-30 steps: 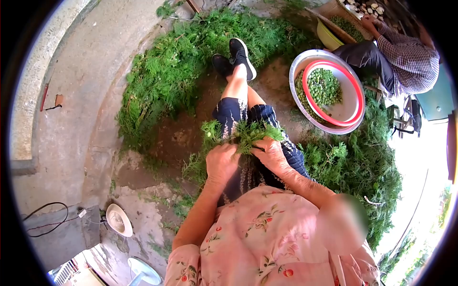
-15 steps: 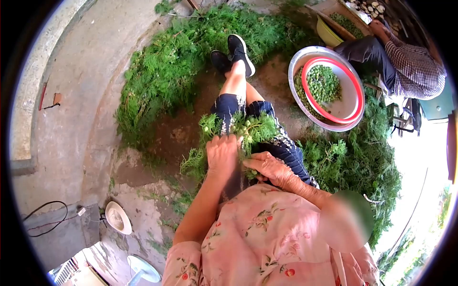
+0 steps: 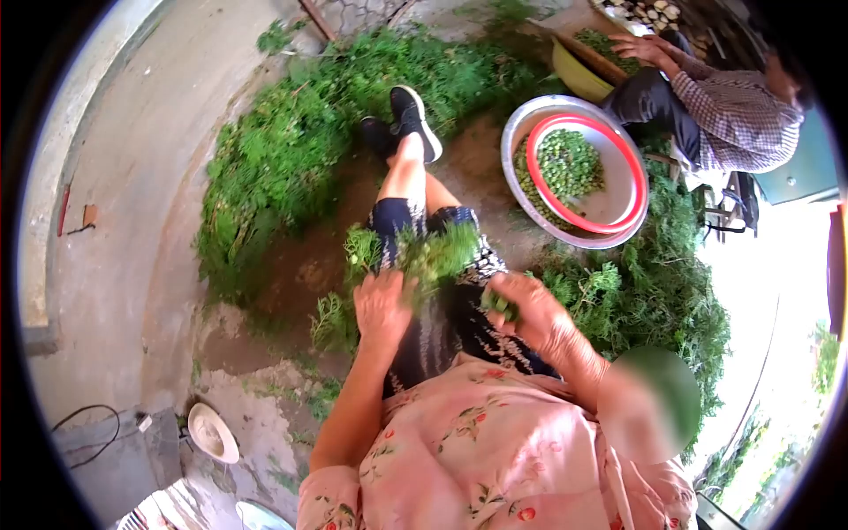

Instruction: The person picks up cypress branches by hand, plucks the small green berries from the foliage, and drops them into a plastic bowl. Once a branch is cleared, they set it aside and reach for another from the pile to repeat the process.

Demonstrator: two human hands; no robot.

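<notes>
My left hand (image 3: 383,307) is closed on a leafy evergreen branch (image 3: 439,254) above my lap. Its feathery sprays hang over my knees, blurred by motion. To the right, my right hand (image 3: 537,311) is curled around a few small green cones (image 3: 500,306), apart from the branch. Beyond it stands a wide metal basin (image 3: 519,196) with a red-rimmed bowl (image 3: 638,193) set inside. Green cones (image 3: 570,166) lie in the bowl, and more show in the basin around it.
Cut evergreen branches (image 3: 291,146) cover the ground ahead, with another heap (image 3: 667,296) on the right. At upper right a person (image 3: 738,115) sits beside a yellow-green container (image 3: 579,72). A pale hat (image 3: 213,433) lies at lower left.
My right hand has moved right, away from the branch, with cones in its fingers. My left hand keeps hold of the branch. The view has shifted; the other person's hands have lifted.
</notes>
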